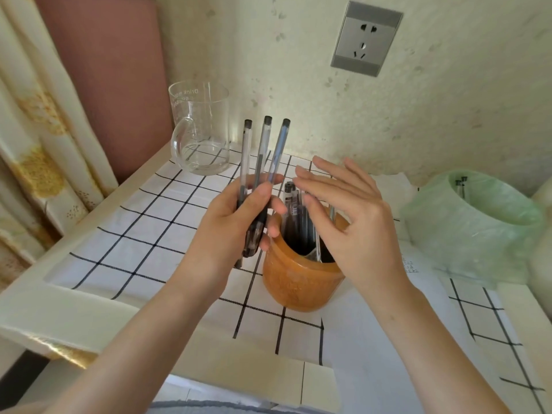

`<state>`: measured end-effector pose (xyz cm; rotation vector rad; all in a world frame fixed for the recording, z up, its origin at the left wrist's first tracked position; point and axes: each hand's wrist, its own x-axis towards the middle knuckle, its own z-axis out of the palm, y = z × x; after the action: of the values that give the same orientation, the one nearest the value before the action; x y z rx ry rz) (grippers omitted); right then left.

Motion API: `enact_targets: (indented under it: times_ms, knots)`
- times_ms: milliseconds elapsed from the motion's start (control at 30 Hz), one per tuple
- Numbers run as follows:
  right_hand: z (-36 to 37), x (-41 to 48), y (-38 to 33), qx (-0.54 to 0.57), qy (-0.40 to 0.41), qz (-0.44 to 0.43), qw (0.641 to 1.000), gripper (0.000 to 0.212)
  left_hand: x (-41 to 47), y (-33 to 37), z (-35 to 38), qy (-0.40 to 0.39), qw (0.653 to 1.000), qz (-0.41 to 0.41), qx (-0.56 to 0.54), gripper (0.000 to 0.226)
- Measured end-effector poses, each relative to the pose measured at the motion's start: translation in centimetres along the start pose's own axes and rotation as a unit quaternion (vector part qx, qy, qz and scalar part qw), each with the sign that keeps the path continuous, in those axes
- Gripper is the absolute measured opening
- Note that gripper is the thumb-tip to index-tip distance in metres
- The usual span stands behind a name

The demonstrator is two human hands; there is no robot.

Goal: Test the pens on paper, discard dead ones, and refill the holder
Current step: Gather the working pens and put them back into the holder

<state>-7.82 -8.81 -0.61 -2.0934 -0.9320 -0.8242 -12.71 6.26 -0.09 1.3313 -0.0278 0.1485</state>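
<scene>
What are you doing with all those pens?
A person is sorting pens. The left hand grips three pens, fanned upright beside the orange holder. The right hand hovers open over the holder, where more pens stand. Two pen ends poke up inside the green-lined bin on the right.

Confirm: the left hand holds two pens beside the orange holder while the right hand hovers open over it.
Wrong count: the head view shows the left hand holding three pens, not two, beside the orange holder, the right hand open over it.
</scene>
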Motion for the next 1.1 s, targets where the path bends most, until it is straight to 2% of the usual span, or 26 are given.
enact_targets:
  times_ms: [67,167,300,367,433,533,600,667,733,800,900,933,1033,1100]
  knots:
    - [-0.6,0.3,-0.4,0.041,0.002,0.036,0.999,0.022,-0.1,-0.1,0.2,-0.008,1.0,0.006,0.01,0.027]
    - [-1.5,0.8,-1.3,0.177,-0.011,0.161,0.971,0.027,-0.2,0.0,0.3,-0.026,0.999,0.023,0.022,0.029]
    - [-1.9,1.2,-2.0,0.162,-0.007,0.205,0.965,0.022,-0.3,0.5,0.5,-0.057,0.995,0.058,0.05,0.031]
    - [-1.7,1.2,-2.2,0.201,-0.028,0.228,0.952,0.013,-0.6,0.6,0.8,-0.091,0.991,0.065,0.07,0.025]
    - [-1.7,1.2,-2.4,0.221,-0.027,0.228,0.948,0.013,-0.8,0.7,1.1,-0.123,0.988,0.05,0.073,0.021]
    - [-2.0,1.5,-2.6,0.259,0.038,0.239,0.935,0.019,-0.7,0.7,1.1,-0.132,0.991,0.021,0.026,0.027]
    - [-2.7,1.8,-2.1,0.307,0.113,0.263,0.907,0.024,-0.5,0.7,0.7,-0.113,0.994,0.014,-0.005,0.029]
    - [-3.5,2.0,-1.1,0.346,0.154,0.296,0.877,0.029,-0.4,0.6,0.6,-0.092,0.996,0.015,-0.012,0.029]
    - [-3.9,1.9,0.0,0.304,0.134,0.33,0.884,0.031,-0.3,0.5,0.6,-0.079,0.997,0.018,-0.002,0.03]
    - [-3.8,1.6,0.6,0.25,0.081,0.355,0.897,0.027,-0.3,0.4,0.6,-0.069,0.997,0.019,0.01,0.029]
    - [-3.1,0.9,0.5,0.162,-0.007,0.342,0.925,0.022,-0.3,0.3,0.8,-0.061,0.998,0.012,0.008,0.028]
    - [-2.9,0.7,0.4,0.16,-0.015,0.332,0.93,0.021,-0.3,0.3,0.8,-0.062,0.998,0.011,0.002,0.027]
    - [-2.7,0.6,-0.4,0.208,0.023,0.302,0.93,0.019,-0.3,0.3,0.9,-0.06,0.998,0.01,0.001,0.025]
    - [-2.9,1.0,-0.7,0.253,0.074,0.302,0.916,0.024,-0.3,0.3,0.9,-0.054,0.998,0.01,0.004,0.022]
